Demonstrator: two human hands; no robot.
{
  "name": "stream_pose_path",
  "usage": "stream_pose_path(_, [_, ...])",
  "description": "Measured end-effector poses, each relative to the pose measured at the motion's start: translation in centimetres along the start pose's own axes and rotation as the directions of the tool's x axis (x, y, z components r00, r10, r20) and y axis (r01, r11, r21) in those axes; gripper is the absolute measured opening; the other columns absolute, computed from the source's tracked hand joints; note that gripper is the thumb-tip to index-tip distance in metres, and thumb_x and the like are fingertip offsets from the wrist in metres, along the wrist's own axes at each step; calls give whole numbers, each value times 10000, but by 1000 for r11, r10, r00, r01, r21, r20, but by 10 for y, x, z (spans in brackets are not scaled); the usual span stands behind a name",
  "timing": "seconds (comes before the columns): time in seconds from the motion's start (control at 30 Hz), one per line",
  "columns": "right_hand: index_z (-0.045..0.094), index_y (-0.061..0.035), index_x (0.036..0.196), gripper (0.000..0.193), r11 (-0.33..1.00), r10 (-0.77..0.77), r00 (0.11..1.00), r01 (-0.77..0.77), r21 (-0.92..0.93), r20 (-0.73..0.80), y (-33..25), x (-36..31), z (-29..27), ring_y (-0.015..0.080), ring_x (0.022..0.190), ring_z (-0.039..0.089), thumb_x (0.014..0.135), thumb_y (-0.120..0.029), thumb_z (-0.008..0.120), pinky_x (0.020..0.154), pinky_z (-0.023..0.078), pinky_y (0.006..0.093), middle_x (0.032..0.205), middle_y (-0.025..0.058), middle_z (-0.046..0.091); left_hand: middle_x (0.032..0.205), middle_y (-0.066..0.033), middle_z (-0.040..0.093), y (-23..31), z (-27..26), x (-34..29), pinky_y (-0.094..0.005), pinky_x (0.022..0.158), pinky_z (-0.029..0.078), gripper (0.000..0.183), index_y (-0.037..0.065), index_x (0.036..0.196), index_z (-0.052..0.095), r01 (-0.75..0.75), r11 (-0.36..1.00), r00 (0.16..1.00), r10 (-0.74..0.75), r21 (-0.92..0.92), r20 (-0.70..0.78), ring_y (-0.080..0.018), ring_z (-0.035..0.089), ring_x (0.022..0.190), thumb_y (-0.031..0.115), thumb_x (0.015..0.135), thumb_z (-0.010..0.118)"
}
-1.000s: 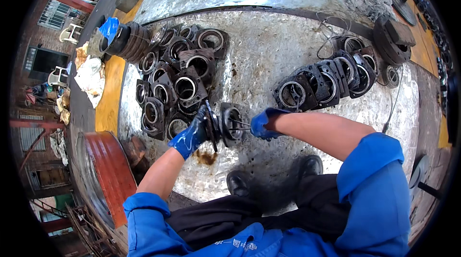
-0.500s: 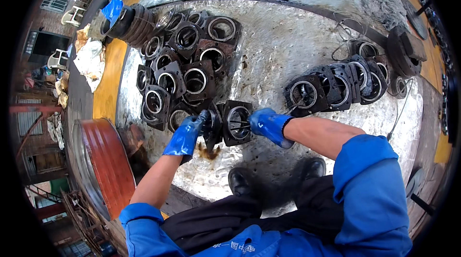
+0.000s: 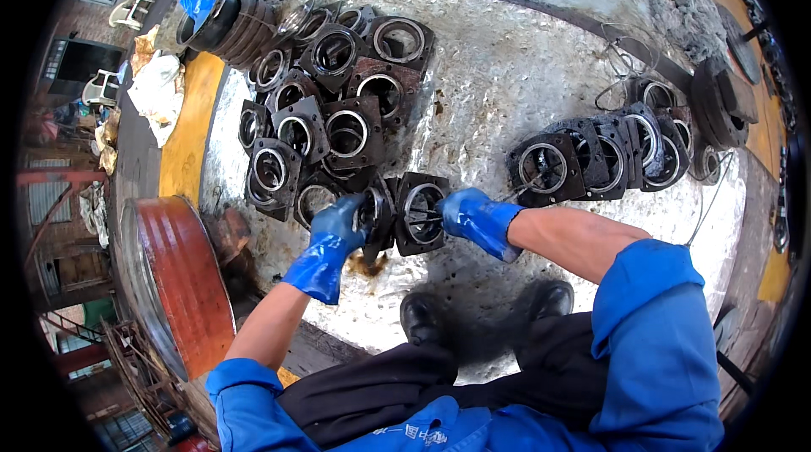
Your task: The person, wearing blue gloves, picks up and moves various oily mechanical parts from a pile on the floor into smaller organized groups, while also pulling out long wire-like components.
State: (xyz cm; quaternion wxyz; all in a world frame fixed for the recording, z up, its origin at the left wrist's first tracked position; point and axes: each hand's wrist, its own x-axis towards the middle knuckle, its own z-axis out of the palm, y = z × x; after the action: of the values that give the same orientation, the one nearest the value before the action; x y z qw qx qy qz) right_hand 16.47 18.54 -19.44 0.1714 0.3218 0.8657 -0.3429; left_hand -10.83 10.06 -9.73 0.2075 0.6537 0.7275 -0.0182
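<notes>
Near-side hold
My left hand grips the left plate, seemingly steadying it; my right hand closes round a thin rod inside the right plate

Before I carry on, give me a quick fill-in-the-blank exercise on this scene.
The left hand and right hand are gloved in the colour ____.
The larger cluster of ring-holed plates lies on the person's ____ side.
The shoes are coloured ____.
Missing words: blue; left; black.
</notes>
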Motion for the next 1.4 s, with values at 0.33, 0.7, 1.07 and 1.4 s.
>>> stream_pose_path(0.33, [748, -158, 1043, 211, 993, 6, 995, 6, -121, 103, 0, 9, 4, 332, 901, 737, 896, -211, 605, 744, 614, 415, 1010, 89, 757, 782, -158, 730, 2, 33, 24, -474, 630, 550, 170, 92, 955, 634, -7, 901, 998, 31, 434, -48, -332, 733, 731, 217, 841, 641])
stream_pose_path(0.7, [719, -153, 1034, 189, 990, -114, 989, 106, -90, -95, 4, -22, -11, 306, 826, 731, 878, -173, 615, 704, 592, 396, 879, 94, 738, 954, -164, 748, 21, -6, 26, -466, 794, 566, 291, 178, 1083, 724, -49, 975, 971, -4, 216, 239, -365, 721, 930, 319, 829, 701])
stream_pose_path(1.07, [650, -80, 1249, 402, 962, -208, 976, 194, 192, 57, 59, -193, -149, 195, 883, 716, 903, -270, 722, 751, 575, 351, 1088, 113, 723, 904, -107, 758, 101, -96, 59, -384, 702, 596, 276, 185, 1045, 758, -622, 700, 780, 515, -351, -355, -281, 729, 771, 59, 815, 674])
stream_pose_path(1.4, [387, -81, 1529, 813, 275, -326, 807, 580, 767, -493, 30, -221, -231, 277, 1329, 527, 841, -91, 821, 1088, 496, 410, 1537, 166, 430, 967, -145, 755, 276, -218, -1, -387, 796, 595, 262, 118, 1114, 737, -517, 852, 716, 483, 81, -505, -300, 739, 831, 84, 858, 694])
